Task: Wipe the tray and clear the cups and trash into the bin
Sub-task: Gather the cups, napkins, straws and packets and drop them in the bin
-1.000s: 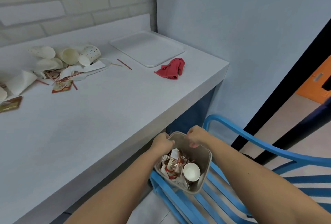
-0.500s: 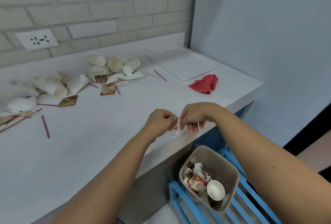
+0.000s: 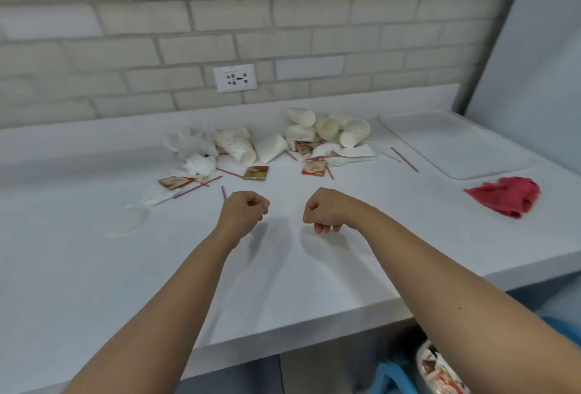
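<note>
Left hand (image 3: 243, 212), right hand (image 3: 323, 212) (fists) hover before cups (image 3: 327, 132).

**Bare Arms, Bare Hands**

Bare at the left hand (image 3: 243, 212) and the right hand (image 3: 323, 212), bare too along the left forearm (image 3: 176, 293) and the right forearm (image 3: 434, 280) as far as the lower edge of view. Smooth and slim, wider toward the elbows. Marked with one small dark dot (image 3: 459, 308) on top of the right forearm. Rounded at the knuckles, slightly blurred in outline.
</note>
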